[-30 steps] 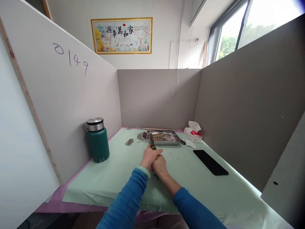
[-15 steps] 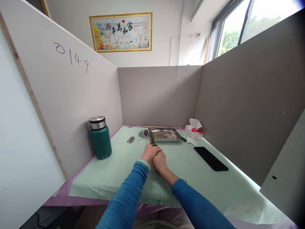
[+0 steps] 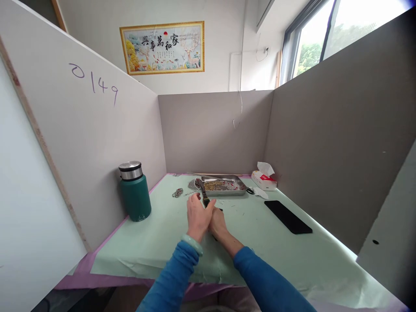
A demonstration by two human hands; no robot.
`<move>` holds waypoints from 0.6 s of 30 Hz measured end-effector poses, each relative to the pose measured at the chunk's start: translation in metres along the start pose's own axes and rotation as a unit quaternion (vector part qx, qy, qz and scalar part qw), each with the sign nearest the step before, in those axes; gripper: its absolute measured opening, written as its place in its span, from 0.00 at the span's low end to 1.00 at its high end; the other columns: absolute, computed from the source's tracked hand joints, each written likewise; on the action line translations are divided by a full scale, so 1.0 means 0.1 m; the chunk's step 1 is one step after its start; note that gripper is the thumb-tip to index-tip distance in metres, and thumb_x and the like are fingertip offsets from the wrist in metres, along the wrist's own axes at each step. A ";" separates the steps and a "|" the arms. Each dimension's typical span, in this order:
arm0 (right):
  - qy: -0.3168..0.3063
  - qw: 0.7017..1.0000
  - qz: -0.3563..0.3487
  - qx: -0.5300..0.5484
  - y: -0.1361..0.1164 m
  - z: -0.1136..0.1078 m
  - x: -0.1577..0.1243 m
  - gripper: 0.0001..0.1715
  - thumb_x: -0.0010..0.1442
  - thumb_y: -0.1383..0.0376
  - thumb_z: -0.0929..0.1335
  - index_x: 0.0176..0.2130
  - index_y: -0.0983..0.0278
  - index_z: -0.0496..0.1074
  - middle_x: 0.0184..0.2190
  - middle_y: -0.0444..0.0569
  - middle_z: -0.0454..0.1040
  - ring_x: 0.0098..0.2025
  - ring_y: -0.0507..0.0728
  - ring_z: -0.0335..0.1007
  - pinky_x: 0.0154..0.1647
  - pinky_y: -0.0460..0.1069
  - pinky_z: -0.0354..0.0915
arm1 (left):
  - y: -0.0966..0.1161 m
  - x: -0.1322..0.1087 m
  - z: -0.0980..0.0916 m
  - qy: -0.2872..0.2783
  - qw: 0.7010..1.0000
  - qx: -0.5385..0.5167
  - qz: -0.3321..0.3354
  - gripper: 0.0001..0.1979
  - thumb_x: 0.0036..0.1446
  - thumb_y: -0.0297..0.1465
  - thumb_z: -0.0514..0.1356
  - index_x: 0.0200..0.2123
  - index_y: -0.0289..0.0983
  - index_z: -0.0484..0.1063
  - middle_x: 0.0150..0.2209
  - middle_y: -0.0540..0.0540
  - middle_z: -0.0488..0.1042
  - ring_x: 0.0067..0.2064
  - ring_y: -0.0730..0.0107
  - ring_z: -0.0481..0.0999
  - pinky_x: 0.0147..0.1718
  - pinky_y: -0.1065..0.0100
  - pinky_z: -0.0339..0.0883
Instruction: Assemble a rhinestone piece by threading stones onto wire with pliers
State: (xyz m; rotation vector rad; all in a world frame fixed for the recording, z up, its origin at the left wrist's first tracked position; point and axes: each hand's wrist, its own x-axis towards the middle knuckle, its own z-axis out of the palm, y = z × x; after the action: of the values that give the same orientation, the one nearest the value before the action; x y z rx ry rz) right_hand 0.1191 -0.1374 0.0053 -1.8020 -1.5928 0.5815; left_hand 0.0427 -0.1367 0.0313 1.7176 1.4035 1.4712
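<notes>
My right hand [image 3: 217, 222] is closed around the handle of a dark pliers-like tool [image 3: 205, 197] with yellow marks near its grip. The tool's head points away from me and slightly left, towards the tray; its exact kind is hard to make out. Right beside it, my left hand [image 3: 197, 220] has its fingers stretched out and apart, with the thumb close to the right hand. A pale green bangle [image 3: 191, 244] circles the left wrist. Beyond the tool head lies a small bag of beads [image 3: 194, 184], partly hidden, and left of it a little chain-like heap [image 3: 177, 193].
A metal tray [image 3: 224, 193] holds small gold, red and clear pieces. A green bottle [image 3: 134, 195] stands at left. Tissue box [image 3: 264, 180], crumpled tissue [image 3: 260, 193] and black flat pad [image 3: 287, 216] are at right. Grey partitions [image 3: 214, 130] enclose the pale green tablecloth [image 3: 156, 242].
My left hand has loosened from its clasp over the right hand, moved slightly left and spread its fingers. The tool's head has swung a little left. The view has shifted slightly.
</notes>
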 end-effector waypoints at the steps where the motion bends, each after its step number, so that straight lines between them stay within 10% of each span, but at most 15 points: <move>1: 0.018 1.000 0.005 -0.002 0.00 0.01 -0.01 0.13 0.60 0.64 0.62 0.36 0.69 0.72 0.35 0.60 0.77 0.39 0.61 0.73 0.33 0.47 0.62 | 0.02 -0.02 -0.05 0.041 0.996 0.046 0.069 0.17 0.52 0.37 0.60 0.43 0.35 0.65 0.45 0.38 0.68 0.51 0.53 0.65 0.50 0.54 0.58; 5: 0.066 0.998 0.010 0.018 0.01 0.03 -0.02 0.13 0.57 0.64 0.61 0.35 0.68 0.72 0.33 0.58 0.77 0.35 0.60 0.74 0.29 0.46 0.60 | 0.13 0.11 -0.21 0.096 0.937 0.267 0.202 0.10 0.60 0.29 0.48 0.40 0.35 0.67 0.43 0.37 0.70 0.50 0.53 0.65 0.48 0.55 0.58; 18: 0.024 0.994 0.032 0.099 0.04 -0.01 -0.02 0.09 0.56 0.66 0.62 0.31 0.67 0.71 0.24 0.50 0.75 0.24 0.54 0.70 0.24 0.45 0.59 | 0.20 0.59 -0.42 -0.181 0.866 0.425 0.190 0.10 0.58 0.29 0.52 0.36 0.37 0.72 0.29 0.39 0.76 0.35 0.56 0.76 0.34 0.64 0.62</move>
State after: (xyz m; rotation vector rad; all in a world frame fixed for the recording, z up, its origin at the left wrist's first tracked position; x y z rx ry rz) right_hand 0.1221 -0.1393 0.0026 -1.7106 -1.3977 0.6945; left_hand 0.0056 -0.1011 0.0869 2.7581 1.6784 0.5893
